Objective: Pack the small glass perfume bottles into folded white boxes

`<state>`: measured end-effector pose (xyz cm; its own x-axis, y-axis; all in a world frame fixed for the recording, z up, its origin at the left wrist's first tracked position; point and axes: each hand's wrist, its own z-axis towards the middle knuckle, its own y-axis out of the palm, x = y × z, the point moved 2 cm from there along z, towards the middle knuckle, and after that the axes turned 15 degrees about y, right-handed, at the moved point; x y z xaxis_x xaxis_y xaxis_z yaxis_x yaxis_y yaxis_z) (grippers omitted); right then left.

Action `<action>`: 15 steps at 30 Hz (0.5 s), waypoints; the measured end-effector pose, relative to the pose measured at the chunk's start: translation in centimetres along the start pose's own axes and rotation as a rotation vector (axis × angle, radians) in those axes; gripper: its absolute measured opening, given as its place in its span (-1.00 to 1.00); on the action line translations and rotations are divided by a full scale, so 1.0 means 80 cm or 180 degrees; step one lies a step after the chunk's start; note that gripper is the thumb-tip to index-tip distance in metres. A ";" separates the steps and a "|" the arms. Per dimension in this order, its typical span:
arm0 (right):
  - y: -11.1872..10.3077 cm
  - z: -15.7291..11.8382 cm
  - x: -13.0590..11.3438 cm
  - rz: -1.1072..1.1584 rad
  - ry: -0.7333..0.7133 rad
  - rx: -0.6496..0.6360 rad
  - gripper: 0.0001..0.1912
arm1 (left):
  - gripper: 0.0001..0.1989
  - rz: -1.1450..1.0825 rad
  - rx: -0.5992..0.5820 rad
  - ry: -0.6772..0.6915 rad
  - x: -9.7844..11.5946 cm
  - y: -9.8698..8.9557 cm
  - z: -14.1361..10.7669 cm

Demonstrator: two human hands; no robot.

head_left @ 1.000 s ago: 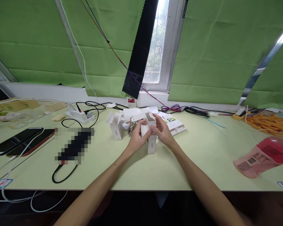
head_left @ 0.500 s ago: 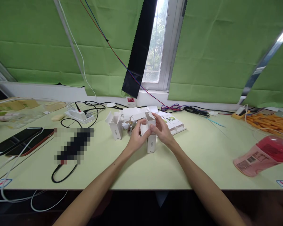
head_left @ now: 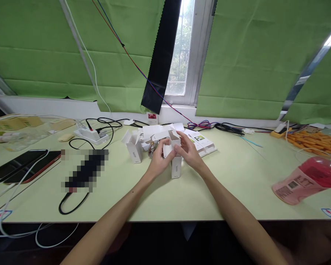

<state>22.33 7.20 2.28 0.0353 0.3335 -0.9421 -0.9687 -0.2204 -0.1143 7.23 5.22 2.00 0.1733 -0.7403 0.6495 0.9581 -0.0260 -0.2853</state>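
In the head view a small white cardboard box (head_left: 176, 168) stands upright at the middle of the table, its top end open with flaps sticking out. My left hand (head_left: 159, 159) grips the box's near left flap between thumb and fingers. On the other side, my right hand (head_left: 189, 150) is closed around the upper right edge, thumb on the front. A second white box (head_left: 134, 151), also open at the top, stands to the left. Between the two boxes sits a small shiny brownish object (head_left: 151, 148), partly hidden by my left hand.
Flat white printed cartons (head_left: 203, 142) lie behind my right hand. On the left are a power strip (head_left: 91, 135), phones (head_left: 30, 165) and cables. A pink bottle (head_left: 298, 184) lies at the right, below a pile of orange sticks (head_left: 311, 144). Green curtains (head_left: 264, 55) hang behind.
The view has shifted very slightly. Both hands keep hold of the box, and the fingers have barely moved.
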 end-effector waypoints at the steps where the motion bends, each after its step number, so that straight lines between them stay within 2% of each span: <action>1: 0.000 0.000 -0.001 -0.0002 0.0014 0.0004 -0.30 | -0.55 0.0003 -0.0004 -0.0007 0.000 0.000 0.000; 15: -0.001 0.000 0.002 -0.0007 0.0029 0.0031 -0.30 | -0.57 0.0029 -0.0009 -0.0057 -0.002 0.000 0.000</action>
<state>22.41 7.28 2.13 0.0394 0.3257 -0.9447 -0.9710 -0.2107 -0.1132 7.18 5.34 1.94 0.1862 -0.7283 0.6594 0.9558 -0.0212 -0.2932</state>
